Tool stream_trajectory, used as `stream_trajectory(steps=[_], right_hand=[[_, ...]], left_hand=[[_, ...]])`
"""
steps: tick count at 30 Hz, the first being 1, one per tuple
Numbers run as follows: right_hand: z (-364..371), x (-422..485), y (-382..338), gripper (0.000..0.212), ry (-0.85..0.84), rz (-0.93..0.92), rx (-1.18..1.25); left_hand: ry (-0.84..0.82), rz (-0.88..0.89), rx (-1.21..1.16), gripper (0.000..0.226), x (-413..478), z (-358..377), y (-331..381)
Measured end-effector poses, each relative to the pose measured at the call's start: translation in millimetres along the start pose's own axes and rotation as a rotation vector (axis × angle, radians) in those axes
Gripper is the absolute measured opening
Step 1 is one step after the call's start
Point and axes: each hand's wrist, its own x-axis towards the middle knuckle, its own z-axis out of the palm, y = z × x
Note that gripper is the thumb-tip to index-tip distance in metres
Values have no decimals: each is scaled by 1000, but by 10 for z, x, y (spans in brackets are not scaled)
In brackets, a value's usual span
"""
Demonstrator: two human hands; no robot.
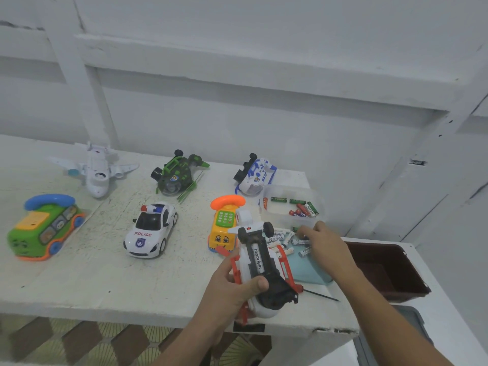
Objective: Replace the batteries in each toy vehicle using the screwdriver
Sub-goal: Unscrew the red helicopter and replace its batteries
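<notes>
While the left hand [229, 283] grips the upturned toy [270, 262], fingers curled round its side and thumb pressed on the black underside, I read the step as loading fresh cells. The bay lies open toward the camera, and one white battery [257, 258] already sits in it. The toy is held just above the near edge of the table [105, 281].

At about 1 o'clock from the toy, the right hand [324, 244] reaches down into the loose batteries [280, 240] scattered on the table beside a blue cloth [309, 270]. Its fingers point down among them, but I cannot tell whether they pinch one or only touch.

My judgement is that the next move calls for lifting one cell, turning it to match the bay's polarity, and seating it beside the first. The left hand must keep the toy level so the seated cell stays put. The cover then has to go back on. I cannot pick it out here.

The screwdriver [320, 295] lies at 4 o'clock, its handle end partly hidden behind the toy. Further out at 1 o'clock stands a clear box [269, 192] of green and red cells. A police car [150, 231] waits at 9 o'clock.
</notes>
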Motion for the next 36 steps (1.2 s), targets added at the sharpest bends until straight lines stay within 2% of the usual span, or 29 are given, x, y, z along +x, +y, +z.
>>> stream_trajectory(steps=[3, 6, 10, 14, 17, 19, 21, 23, 25, 29, 36], right_hand=[[13, 21, -12, 34, 1, 6, -12], [9, 50, -12, 33, -3, 5, 24], [-28, 45, 21, 21, 54, 8, 98], [-132, -20, 37, 20, 169, 5, 226], [-306, -133, -44, 24, 240, 62, 486], [-511, -247, -197, 27, 237, 151, 819], [-736, -374, -385, 24, 183, 191, 1195], [-927, -514, -551, 21, 114, 160, 1389], [-1050, -643, -684, 21, 60, 99, 1393], [-1091, -819, -882, 20, -12, -10, 1154], [-997, -872, -1021, 25, 69, -106, 835]], left_hand=[[-3, -9, 6, 79, -1, -1, 7], [3, -6, 22, 78, 0, -6, -1], [14, -9, 34, 91, -10, -3, 14], [9, -9, 33, 80, -42, -10, 26], [-5, -11, 27, 83, -69, 2, 46], [-9, -14, 22, 87, -71, 9, 49], [-4, -15, 21, 83, -64, 11, 39], [-5, -14, 20, 82, -57, 15, 29], [-11, -10, 26, 80, -52, 23, 21], [-15, -2, 34, 76, -53, 27, 20], [7, 9, 63, 86, -46, 39, 23]])
